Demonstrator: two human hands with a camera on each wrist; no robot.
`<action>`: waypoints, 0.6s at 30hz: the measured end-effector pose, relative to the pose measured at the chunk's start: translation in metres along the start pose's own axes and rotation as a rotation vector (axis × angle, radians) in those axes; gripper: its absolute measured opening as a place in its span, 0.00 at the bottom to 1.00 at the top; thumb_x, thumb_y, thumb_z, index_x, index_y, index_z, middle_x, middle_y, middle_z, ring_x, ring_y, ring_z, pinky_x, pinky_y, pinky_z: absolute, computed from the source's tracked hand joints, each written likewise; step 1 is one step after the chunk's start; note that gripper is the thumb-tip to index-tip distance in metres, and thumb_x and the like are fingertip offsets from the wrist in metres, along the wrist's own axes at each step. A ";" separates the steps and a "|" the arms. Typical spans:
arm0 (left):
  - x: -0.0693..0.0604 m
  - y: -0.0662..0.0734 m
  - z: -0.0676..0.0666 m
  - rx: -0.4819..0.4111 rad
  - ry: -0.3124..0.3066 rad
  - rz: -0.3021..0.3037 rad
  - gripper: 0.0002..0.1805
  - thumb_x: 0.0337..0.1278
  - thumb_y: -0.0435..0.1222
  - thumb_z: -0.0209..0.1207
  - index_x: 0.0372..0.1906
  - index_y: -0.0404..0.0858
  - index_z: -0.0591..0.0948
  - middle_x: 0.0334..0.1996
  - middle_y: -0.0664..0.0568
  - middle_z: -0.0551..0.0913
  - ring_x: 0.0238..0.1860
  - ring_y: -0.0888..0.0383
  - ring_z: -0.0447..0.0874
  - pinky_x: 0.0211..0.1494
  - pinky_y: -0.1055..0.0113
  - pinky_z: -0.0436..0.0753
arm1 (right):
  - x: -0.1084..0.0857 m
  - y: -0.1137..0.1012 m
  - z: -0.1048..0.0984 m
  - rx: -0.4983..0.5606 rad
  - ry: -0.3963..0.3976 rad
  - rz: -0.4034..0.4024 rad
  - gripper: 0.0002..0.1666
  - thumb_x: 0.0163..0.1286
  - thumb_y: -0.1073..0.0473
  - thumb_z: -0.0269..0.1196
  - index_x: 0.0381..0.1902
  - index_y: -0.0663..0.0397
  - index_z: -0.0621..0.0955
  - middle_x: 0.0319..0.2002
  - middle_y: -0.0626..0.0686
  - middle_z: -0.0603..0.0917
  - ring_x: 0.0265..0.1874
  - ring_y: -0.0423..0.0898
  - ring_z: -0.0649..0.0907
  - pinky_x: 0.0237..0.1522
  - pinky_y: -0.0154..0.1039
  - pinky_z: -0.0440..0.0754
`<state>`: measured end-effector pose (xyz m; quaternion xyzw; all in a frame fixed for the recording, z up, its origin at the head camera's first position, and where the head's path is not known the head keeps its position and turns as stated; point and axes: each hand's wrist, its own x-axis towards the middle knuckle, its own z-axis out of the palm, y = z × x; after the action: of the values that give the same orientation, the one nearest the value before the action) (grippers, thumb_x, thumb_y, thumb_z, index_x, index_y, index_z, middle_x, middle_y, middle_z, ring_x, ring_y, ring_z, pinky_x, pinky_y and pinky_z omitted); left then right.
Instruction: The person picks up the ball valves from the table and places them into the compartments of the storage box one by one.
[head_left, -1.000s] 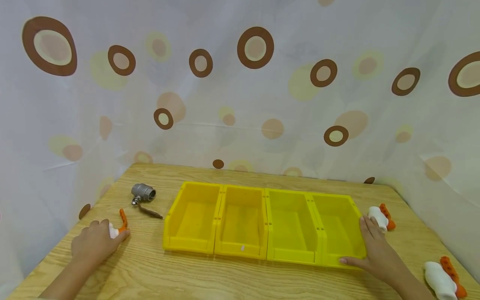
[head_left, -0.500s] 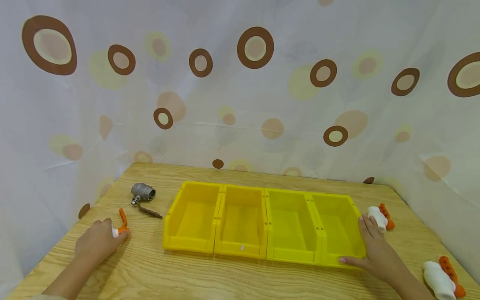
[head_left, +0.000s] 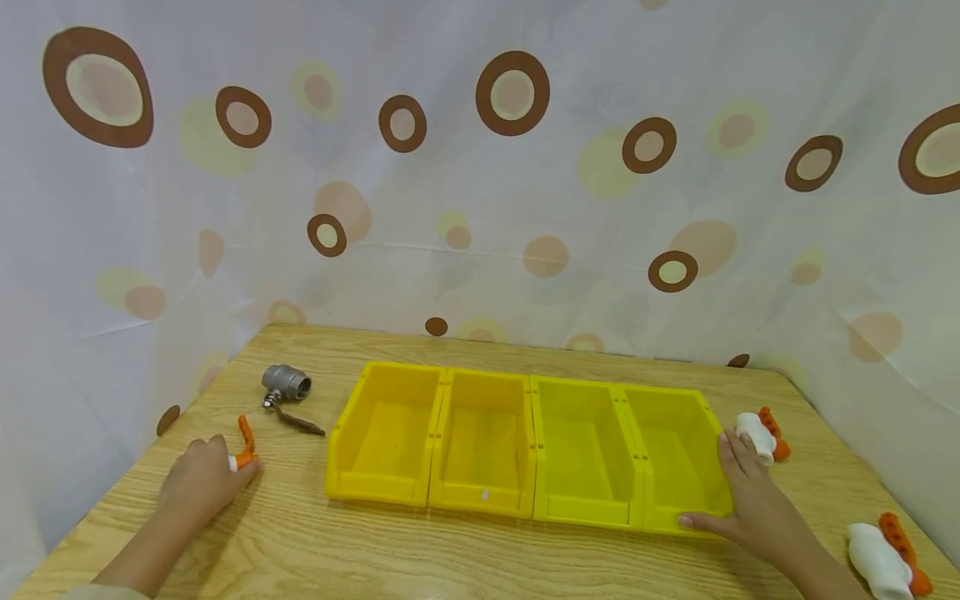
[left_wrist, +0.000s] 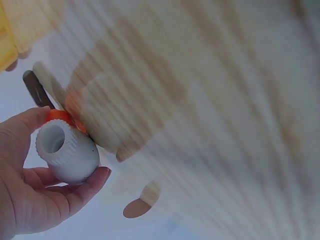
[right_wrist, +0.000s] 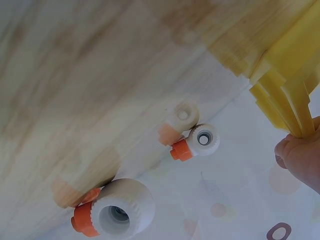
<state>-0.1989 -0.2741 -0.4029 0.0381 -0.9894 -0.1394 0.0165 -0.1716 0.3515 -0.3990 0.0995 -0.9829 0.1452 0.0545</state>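
On the left side of the table, my left hand [head_left: 193, 479] holds a white plastic ball valve with an orange handle [head_left: 244, 457]. The left wrist view shows thumb and fingers curled around the white valve body [left_wrist: 80, 157], its ribbed open end facing the camera. My right hand [head_left: 753, 504] rests against the outer side of the rightmost yellow bin [head_left: 667, 518], fingers straight along its side edge and thumb at the front lip. Just beyond that hand lies another white valve with an orange handle [head_left: 756, 437]. A similar white valve [head_left: 879, 560] lies nearer, at the right.
Several yellow bins stand side by side in a row, among them the leftmost bin [head_left: 378, 489]; no contents show in them. A grey metal ball valve [head_left: 287, 383] with a brown lever lies left of the row. A patterned curtain [head_left: 480, 192] surrounds the wooden table [head_left: 450, 558].
My left hand has slid slightly to the right around the white valve, covering more of its body. The right hand and the bins stay where they were.
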 end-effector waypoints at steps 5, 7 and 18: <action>0.001 0.001 -0.001 -0.026 -0.005 -0.008 0.26 0.53 0.46 0.57 0.26 0.22 0.70 0.24 0.32 0.72 0.22 0.48 0.73 0.23 0.57 0.74 | 0.000 0.000 0.000 0.000 0.006 -0.005 0.73 0.48 0.36 0.68 0.68 0.77 0.40 0.69 0.75 0.37 0.70 0.66 0.33 0.60 0.72 0.51; 0.000 0.001 -0.001 -0.036 -0.002 -0.002 0.25 0.53 0.46 0.58 0.25 0.24 0.70 0.22 0.35 0.72 0.21 0.49 0.71 0.22 0.59 0.72 | 0.000 0.000 0.001 0.001 0.008 -0.005 0.73 0.47 0.37 0.68 0.68 0.77 0.40 0.69 0.75 0.37 0.70 0.67 0.33 0.60 0.71 0.50; 0.002 0.001 -0.001 -0.048 0.004 0.046 0.27 0.50 0.45 0.61 0.31 0.20 0.73 0.20 0.41 0.73 0.21 0.53 0.67 0.22 0.63 0.69 | -0.001 -0.002 -0.001 -0.001 -0.011 0.021 0.73 0.48 0.38 0.69 0.68 0.78 0.40 0.69 0.75 0.37 0.69 0.67 0.33 0.60 0.71 0.52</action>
<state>-0.2009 -0.2735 -0.4016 0.0150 -0.9864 -0.1623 0.0227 -0.1702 0.3502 -0.3979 0.0899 -0.9842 0.1447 0.0477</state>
